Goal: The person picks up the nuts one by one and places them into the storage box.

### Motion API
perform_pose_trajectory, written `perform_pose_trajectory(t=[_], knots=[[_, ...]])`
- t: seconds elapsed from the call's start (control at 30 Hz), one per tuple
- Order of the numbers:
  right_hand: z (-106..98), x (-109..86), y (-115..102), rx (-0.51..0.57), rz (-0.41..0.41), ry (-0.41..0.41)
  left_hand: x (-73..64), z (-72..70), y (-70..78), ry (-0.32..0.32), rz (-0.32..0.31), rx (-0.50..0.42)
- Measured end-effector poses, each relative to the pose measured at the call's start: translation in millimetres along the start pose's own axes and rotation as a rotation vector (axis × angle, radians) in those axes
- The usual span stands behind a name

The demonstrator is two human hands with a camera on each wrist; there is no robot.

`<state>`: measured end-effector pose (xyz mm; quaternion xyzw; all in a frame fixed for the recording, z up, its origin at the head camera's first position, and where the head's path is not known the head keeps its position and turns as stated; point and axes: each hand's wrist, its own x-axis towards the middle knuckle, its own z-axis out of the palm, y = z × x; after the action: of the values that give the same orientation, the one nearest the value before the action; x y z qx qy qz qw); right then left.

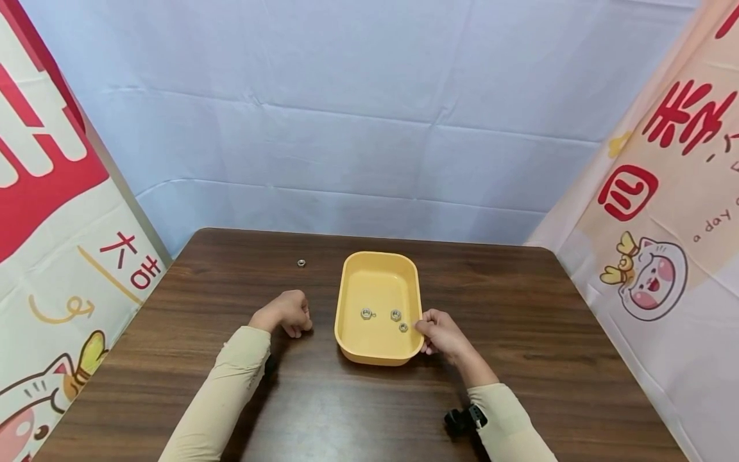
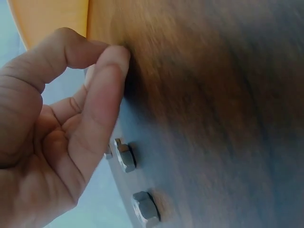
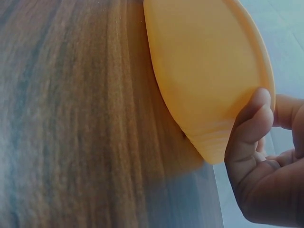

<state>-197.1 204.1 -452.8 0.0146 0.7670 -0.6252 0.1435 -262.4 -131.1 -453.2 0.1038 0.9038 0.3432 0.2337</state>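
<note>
Right hand, and it's clamped on the tray: fingers and thumb pinch the rim at the right side, near the corner closest to the person, digits on both faces of the wall. Over to the left hand, on the far side of the tray and apart from it: thumb and fingertips together, low over the table. Is anything pinched between those tips? They hide it, so there's no telling.

Inside the tray, yellow and sitting on the table between the two hands, three nuts lie on the floor: one left of centre with a tiny piece just beside it, one further right, and a smaller one near the gripped side.

Out on the wood, a loose nut lies beyond the left hand. The left wrist view picks up two nuts near that hand, one and another, plus a partly hidden bit of metal.

Further out, pale sleeves cover both forearms, a black device sits at the right wrist, and a pale blue cloth hangs behind the table, printed banners on either side.
</note>
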Motion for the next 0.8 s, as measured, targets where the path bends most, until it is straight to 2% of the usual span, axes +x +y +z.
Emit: perform_pose_trajectory(t=[0.17, 0.4, 0.57, 0.8], knots=[[-0.1, -0.5, -0.1, 0.003, -0.001, -0.01, -0.9, -2.5, -6.7, -0.023, 0.026, -0.056], [0.2, 0.8, 0.1, 0.012, 0.014, -0.007, -6.2, -9.6, -15.1, -0.078, 0.107, -0.135], [0.2, 0.1, -0.4, 0.009, 0.013, -0.009, -9.5, -10.8, -19.1, -0.112, 0.103, -0.219], [0.6, -0.8, 0.4, 0.021, -0.002, -0.008, -9.1, -7.4, -24.1, -0.104, 0.085, -0.288]])
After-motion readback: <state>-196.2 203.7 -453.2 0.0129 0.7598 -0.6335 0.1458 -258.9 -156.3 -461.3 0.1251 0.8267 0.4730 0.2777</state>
